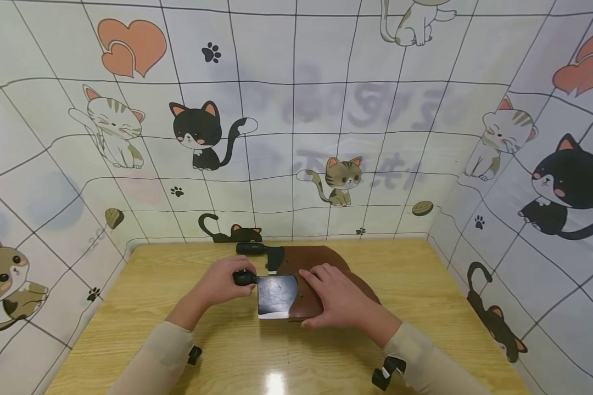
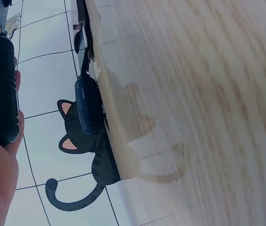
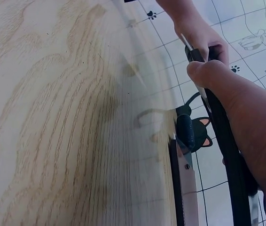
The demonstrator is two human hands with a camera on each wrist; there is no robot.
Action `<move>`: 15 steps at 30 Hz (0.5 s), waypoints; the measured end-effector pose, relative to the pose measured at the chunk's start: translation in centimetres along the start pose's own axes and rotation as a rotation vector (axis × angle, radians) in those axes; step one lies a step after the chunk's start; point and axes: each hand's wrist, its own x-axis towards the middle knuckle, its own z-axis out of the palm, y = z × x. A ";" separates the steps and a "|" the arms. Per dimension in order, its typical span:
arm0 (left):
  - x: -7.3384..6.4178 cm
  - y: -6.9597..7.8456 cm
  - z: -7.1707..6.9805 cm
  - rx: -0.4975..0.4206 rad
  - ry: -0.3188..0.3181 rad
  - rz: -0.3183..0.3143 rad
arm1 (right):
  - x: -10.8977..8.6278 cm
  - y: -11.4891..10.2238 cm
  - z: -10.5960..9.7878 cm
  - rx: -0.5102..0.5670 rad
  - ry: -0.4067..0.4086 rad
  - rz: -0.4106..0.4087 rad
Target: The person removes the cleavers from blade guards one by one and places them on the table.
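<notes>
The knife point(image 1: 275, 293) is sitting partly sheathed above the table point(image 1: 237, 356); the left hand point(image 1: 222, 282) is gripping its handle point(image 1: 243, 277), the right hand point(image 1: 343, 300) holding the brown sheath point(image 1: 307, 296). I'm guessing it's heavy, stiff, safest by that handle.

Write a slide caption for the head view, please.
Left fingers grip a black cleaver handle; right fingers hold its brown sheath, blade partly exposed.

The near handle point(image 1: 244, 278) and far handle point(image 1: 251, 249) are black. The near blade point(image 1: 277, 296) is silvery grey with a paler near edge; the far blade point(image 1: 275, 258) seems dark greenish grey, though poorly seen. The near sheath point(image 1: 305, 304) and far sheath point(image 1: 313, 260) are brown. The table point(image 1: 237, 351) is yellowish, wood-grained; the sleeves point(image 1: 153, 356) beige; the backdrop point(image 1: 272, 109) white, black-gridded, with cartoon cats point(image 1: 197, 127) and orange hearts point(image 1: 140, 44).
</notes>
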 end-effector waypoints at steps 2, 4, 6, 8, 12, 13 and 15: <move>-0.1 -0.1 0.0 0.002 0.002 0.002 | 0.0 0.0 0.0 -0.005 0.003 -0.007; -0.1 -0.2 0.0 0.002 0.006 0.005 | 0.0 0.0 0.0 -0.008 0.003 -0.012; -0.1 -0.3 0.0 -0.001 0.008 0.010 | 0.0 0.0 -0.1 -0.006 -0.002 -0.011; -0.1 -0.3 0.0 -0.002 0.004 0.012 | 0.0 0.0 0.0 -0.002 -0.011 -0.007; -0.1 -0.4 0.1 0.001 -0.006 0.010 | 0.0 0.1 0.0 0.000 -0.025 -0.002; -0.1 -0.4 0.1 0.001 -0.006 0.012 | 0.0 0.1 0.0 -0.003 -0.026 -0.001; -0.1 -0.5 0.1 -0.004 -0.005 0.015 | -0.1 0.1 0.0 -0.003 -0.028 0.002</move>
